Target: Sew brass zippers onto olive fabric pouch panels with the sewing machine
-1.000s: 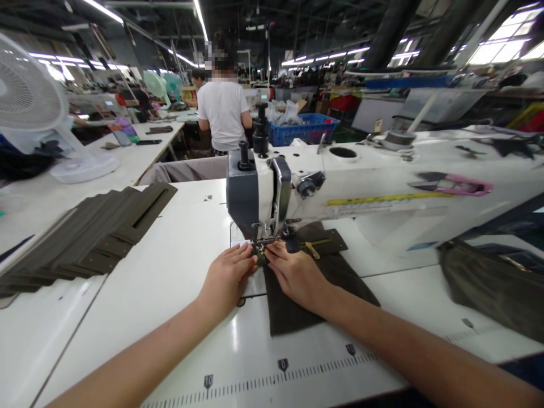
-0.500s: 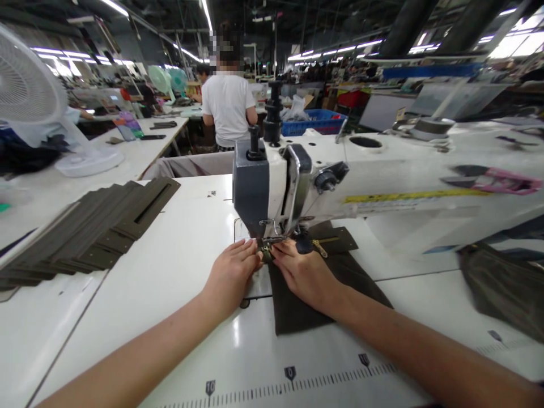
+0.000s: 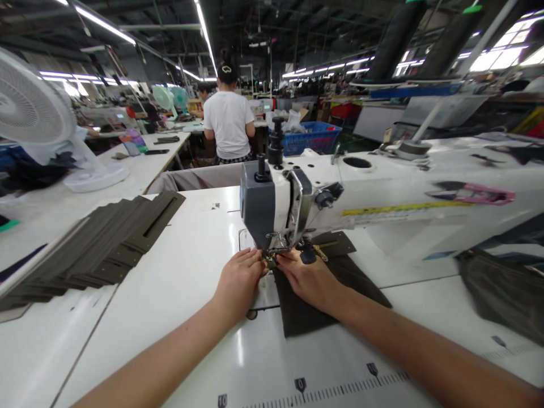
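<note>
A dark olive fabric panel (image 3: pixel 304 309) lies under the head of a white sewing machine (image 3: pixel 280 209). Near its far end are a zipper strip and a gold zipper pull (image 3: pixel 321 253). My left hand (image 3: pixel 240 280) is at the left of the presser foot, fingers bent together, their tips at the panel's edge. On the other side my right hand (image 3: pixel 306 277) rests on the panel, fingers closed and pinching cloth by the needle. Both sets of fingertips nearly meet there. The needle point and the cloth directly beneath the foot are partly hidden by my fingers.
A fanned stack of olive fabric pieces (image 3: pixel 102 243) lies to the left. Pink-handled snips (image 3: pixel 480 194) rest against the machine arm. More dark cloth (image 3: pixel 501 289) is at the right. A white fan (image 3: pixel 38 102) stands on the left table; a person in white (image 3: pixel 229 124) is ahead.
The view has tilted up slightly, so machine and table appear lower. Both hands remain beside the presser foot, with the panel in nearly the same place beneath it.
</note>
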`<action>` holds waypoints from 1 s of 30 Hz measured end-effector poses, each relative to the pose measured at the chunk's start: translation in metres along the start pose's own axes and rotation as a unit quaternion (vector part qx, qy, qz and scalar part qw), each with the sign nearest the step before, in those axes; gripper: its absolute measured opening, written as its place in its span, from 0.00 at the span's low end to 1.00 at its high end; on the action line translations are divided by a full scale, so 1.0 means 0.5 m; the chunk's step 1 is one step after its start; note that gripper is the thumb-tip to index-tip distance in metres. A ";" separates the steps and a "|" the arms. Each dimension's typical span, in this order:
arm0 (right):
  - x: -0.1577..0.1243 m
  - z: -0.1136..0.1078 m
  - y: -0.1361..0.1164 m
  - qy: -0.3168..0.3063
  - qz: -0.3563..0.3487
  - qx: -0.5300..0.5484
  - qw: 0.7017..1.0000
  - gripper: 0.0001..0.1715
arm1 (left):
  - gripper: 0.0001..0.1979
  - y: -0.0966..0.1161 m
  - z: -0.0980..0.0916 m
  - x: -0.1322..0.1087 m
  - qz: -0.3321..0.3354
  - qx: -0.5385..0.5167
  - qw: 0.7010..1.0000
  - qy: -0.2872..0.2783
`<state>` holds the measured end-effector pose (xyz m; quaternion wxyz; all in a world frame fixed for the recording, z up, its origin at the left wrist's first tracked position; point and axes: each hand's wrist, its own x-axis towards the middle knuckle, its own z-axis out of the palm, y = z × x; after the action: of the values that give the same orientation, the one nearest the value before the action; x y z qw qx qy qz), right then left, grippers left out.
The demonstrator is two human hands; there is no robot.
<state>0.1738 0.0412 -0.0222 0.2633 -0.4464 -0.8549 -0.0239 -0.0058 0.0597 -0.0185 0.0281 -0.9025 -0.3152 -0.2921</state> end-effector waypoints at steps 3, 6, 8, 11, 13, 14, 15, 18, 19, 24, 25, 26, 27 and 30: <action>0.001 0.000 -0.001 -0.002 0.000 0.001 1.000 0.11 | 0.08 -0.001 -0.001 -0.001 -0.002 0.001 1.000 -0.001; 0.000 0.001 0.000 -0.001 -0.001 0.007 1.000 0.11 | 0.08 -0.003 -0.001 -0.001 -0.004 0.009 1.000 0.003; -0.001 0.005 0.002 0.005 0.001 0.008 1.000 0.12 | 0.09 -0.004 0.000 0.000 -0.007 0.006 1.000 0.005; -0.002 0.012 0.005 0.023 0.005 0.008 1.000 0.12 | 0.09 -0.004 -0.001 0.002 -0.012 -0.010 1.000 0.005; -0.003 0.015 0.006 0.035 0.002 0.011 0.999 0.13 | 0.09 -0.002 -0.002 0.002 -0.016 -0.017 1.000 0.009; -0.004 0.016 0.005 0.041 0.002 0.014 0.999 0.13 | 0.09 -0.001 -0.002 0.000 -0.016 -0.020 1.000 0.010; -0.005 0.015 0.004 0.046 0.002 0.018 0.999 0.13 | 0.09 0.000 -0.003 -0.001 -0.016 -0.022 1.000 0.012; -0.007 0.011 -0.001 0.057 0.008 0.029 0.998 0.14 | 0.09 0.002 -0.004 -0.007 -0.018 -0.019 1.000 0.017; -0.007 0.010 -0.003 0.057 0.010 0.033 0.998 0.14 | 0.09 0.003 -0.004 -0.009 -0.019 -0.018 0.999 0.018; -0.008 0.008 -0.008 0.050 0.013 0.040 0.998 0.15 | 0.09 0.006 -0.003 -0.011 -0.027 -0.024 0.999 0.023; -0.007 0.010 -0.008 0.056 0.015 0.033 0.998 0.15 | 0.09 0.007 -0.004 -0.011 -0.032 -0.028 0.999 0.022; -0.006 0.011 -0.009 0.062 0.020 0.023 0.998 0.15 | 0.10 0.008 -0.005 -0.010 -0.037 -0.030 0.999 0.023; -0.005 0.012 -0.011 0.068 0.025 0.009 0.997 0.15 | 0.10 0.008 -0.007 -0.010 -0.043 -0.031 0.998 0.024; -0.005 0.013 -0.012 0.068 0.074 -0.053 0.994 0.13 | 0.12 0.008 -0.016 -0.008 -0.075 -0.005 0.996 0.040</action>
<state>0.1675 0.0375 -0.0279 0.2974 -0.5192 -0.7972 -0.0799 -0.0100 0.0523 -0.0134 0.0144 -0.8644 -0.3789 -0.3304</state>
